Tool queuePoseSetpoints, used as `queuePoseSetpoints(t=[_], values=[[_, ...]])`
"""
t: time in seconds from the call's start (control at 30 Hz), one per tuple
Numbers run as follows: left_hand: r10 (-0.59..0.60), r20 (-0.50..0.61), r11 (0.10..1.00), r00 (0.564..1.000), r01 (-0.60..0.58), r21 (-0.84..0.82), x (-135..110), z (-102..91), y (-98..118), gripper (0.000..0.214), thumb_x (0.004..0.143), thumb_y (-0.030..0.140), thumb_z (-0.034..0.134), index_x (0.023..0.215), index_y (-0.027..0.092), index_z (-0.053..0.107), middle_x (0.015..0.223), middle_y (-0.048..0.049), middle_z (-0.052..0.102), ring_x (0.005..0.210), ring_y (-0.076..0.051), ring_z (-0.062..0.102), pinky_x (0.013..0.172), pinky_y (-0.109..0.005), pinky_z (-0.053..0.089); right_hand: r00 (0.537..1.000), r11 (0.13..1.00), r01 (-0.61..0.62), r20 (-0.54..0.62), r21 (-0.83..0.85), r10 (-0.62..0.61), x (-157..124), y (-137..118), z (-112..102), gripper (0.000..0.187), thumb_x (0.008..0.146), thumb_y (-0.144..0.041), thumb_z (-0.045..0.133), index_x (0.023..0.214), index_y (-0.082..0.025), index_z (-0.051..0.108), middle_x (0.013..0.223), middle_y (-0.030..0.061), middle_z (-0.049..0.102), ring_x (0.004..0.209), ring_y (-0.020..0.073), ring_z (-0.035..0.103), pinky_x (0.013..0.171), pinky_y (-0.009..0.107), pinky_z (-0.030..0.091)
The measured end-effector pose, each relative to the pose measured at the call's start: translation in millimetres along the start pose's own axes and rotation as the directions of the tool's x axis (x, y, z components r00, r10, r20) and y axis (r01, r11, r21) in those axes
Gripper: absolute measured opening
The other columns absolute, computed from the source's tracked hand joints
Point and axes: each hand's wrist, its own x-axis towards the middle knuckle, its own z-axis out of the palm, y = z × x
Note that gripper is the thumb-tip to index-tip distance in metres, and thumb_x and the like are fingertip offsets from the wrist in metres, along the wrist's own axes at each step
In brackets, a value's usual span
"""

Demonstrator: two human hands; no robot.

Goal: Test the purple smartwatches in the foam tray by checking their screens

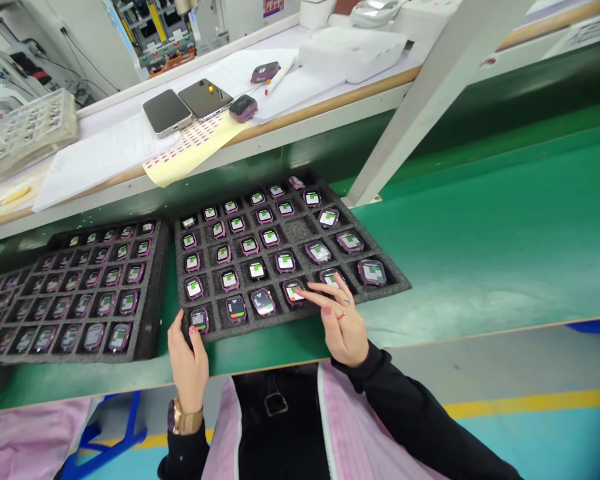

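Observation:
A black foam tray [300, 230] on the green bench holds purple-cased smartwatches in rows, most screens lit white and green. My left hand [187, 363] grips the tray's near-left corner, fingers along the outer side. Its thumb rests at a watch [199, 320] showing a dark screen with a white grid. Over the near right of the tray, my right hand [343, 320] has its fingers stretched out, a fingertip at the screen of a watch [294, 291]. Those fingers partly cover another watch [332, 277]. Nothing is held in the right hand.
More watches fill another foam tray [150, 327] on the left. A slanted white post [430, 93] stands behind the tray. The raised shelf bears two phones [167, 112], a yellow sticker sheet [195, 150], papers and loose watches [243, 107].

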Motion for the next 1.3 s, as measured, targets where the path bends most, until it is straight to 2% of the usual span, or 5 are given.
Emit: queuePoseSetpoints(t=[0.33,0.63,0.83,1.0,1.3], values=[[-0.009,0.004,1.000,1.000,0.009,-0.002,0.0,-0.1,0.8,0.048,0.104,0.039,0.037,0.143,0.012,0.046,0.140,-0.0201,0.055,0.130,-0.029,0.052,0.113,-0.047,0.039,0.963,0.989,-0.104,-0.259,-0.100,0.075,-6.1,26.4,-25.3,0.042,0.107,-0.021,0.035,0.119,-0.024,0.075,0.105,0.0041,0.075,0.110,0.0269,0.066,0.120,0.060,0.030],[0.003,0.002,1.000,1.000,-0.003,-0.003,0.4,0.2,1.6,0.048,0.104,0.039,0.036,0.142,0.011,0.047,0.140,-0.0205,0.055,0.130,-0.029,0.052,0.112,-0.046,0.038,0.982,0.982,-0.074,-0.184,-0.175,0.041,-5.6,27.9,-25.7,0.040,0.106,-0.017,0.037,0.114,-0.023,0.076,0.101,0.0037,0.075,0.106,0.0243,0.067,0.121,0.056,0.028],[0.007,0.000,1.000,1.000,-0.007,0.000,1.0,0.5,0.4,0.048,0.104,0.039,0.036,0.142,0.011,0.046,0.140,-0.0199,0.055,0.130,-0.028,0.052,0.112,-0.045,0.039,0.922,0.961,-0.208,-0.364,-0.183,0.130,-6.7,33.5,-37.2,0.047,0.109,-0.027,0.032,0.106,-0.020,0.078,0.101,0.0069,0.074,0.105,0.0262,0.068,0.118,0.057,0.034],[0.004,0.001,1.000,1.000,-0.004,-0.001,1.4,-0.1,0.2,0.049,0.104,0.040,0.036,0.142,0.011,0.047,0.139,-0.0205,0.055,0.129,-0.029,0.052,0.112,-0.047,0.039,0.889,0.943,-0.232,-0.446,-0.240,0.105,-7.7,49.4,-54.1,0.045,0.110,-0.029,0.035,0.103,-0.020,0.079,0.096,0.0067,0.074,0.104,0.0266,0.068,0.117,0.057,0.036],[-0.007,0.005,1.000,1.000,0.007,-0.008,1.3,0.1,1.6,0.049,0.104,0.040,0.037,0.143,0.012,0.046,0.140,-0.0199,0.055,0.132,-0.029,0.051,0.115,-0.047,0.036,0.940,0.921,-0.211,-0.327,-0.328,0.099,-9.4,56.0,-59.6,0.048,0.109,-0.032,0.033,0.104,-0.017,0.078,0.094,0.0085,0.075,0.103,0.0263,0.069,0.117,0.060,0.033]])
